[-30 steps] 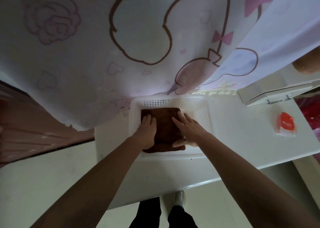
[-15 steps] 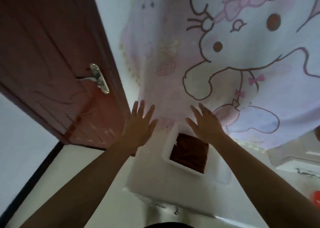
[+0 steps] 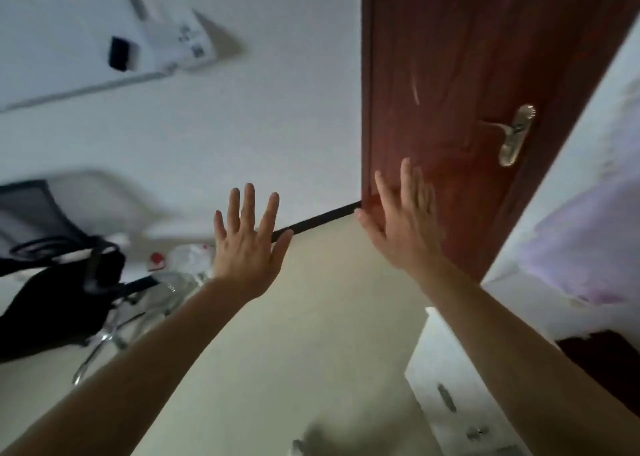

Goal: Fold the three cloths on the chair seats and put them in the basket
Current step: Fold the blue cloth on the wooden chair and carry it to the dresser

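My left hand (image 3: 247, 244) is raised in mid-air over the pale floor, fingers spread, holding nothing. My right hand (image 3: 405, 220) is also up and flat, fingers apart, in front of the lower edge of the red-brown door (image 3: 450, 74). A chair (image 3: 55, 282) with a black seat and a chrome base stands at the far left, blurred; I cannot make out a cloth on it. The basket and the brown cloth are out of view.
A white cabinet (image 3: 446, 379) with metal handles is at the lower right, under a white and pink printed cover (image 3: 581, 241). A crumpled clear bag with a red cap (image 3: 187, 258) lies by the wall. A black skirting strip (image 3: 311, 220) runs along the wall's foot.
Both hands have lifted off the brown cloth in the basket and spread open. The view has swung left, away from the basket, past the door toward the chair.
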The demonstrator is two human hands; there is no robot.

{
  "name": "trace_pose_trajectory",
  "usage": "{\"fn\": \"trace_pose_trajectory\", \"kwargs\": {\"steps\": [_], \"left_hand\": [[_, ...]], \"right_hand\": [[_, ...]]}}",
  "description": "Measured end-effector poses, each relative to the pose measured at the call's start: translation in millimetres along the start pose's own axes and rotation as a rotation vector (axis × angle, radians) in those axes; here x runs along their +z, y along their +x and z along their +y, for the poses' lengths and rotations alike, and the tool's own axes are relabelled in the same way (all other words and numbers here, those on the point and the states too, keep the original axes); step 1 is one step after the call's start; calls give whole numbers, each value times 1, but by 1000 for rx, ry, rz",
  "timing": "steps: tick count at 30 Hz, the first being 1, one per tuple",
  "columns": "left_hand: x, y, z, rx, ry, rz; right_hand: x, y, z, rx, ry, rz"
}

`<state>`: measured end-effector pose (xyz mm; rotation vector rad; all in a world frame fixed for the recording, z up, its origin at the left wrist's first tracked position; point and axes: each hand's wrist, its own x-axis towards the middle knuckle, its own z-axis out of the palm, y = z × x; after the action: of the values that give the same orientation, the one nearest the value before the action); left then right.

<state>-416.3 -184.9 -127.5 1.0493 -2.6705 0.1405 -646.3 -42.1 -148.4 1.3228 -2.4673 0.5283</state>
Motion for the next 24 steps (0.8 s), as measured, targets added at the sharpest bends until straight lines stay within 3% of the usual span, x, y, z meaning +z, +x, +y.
{"fn": "trace_pose_trajectory", "kwargs": {"steps": [6, 11, 18, 24], "left_hand": [[-56, -112, -150, -338, 96, 68], [-129, -251, -277, -619, 176, 213], [-211, -498, -433, -1038, 261, 310], [-263, -674, -504, -1319, 364, 311]], "right_hand": [[12, 8, -196, -307, 126, -77], [-3, -31, -409, -565, 294, -77], [-17, -181, -720, -948, 493, -132], [-37, -318, -903, -1191, 607, -226]]}}
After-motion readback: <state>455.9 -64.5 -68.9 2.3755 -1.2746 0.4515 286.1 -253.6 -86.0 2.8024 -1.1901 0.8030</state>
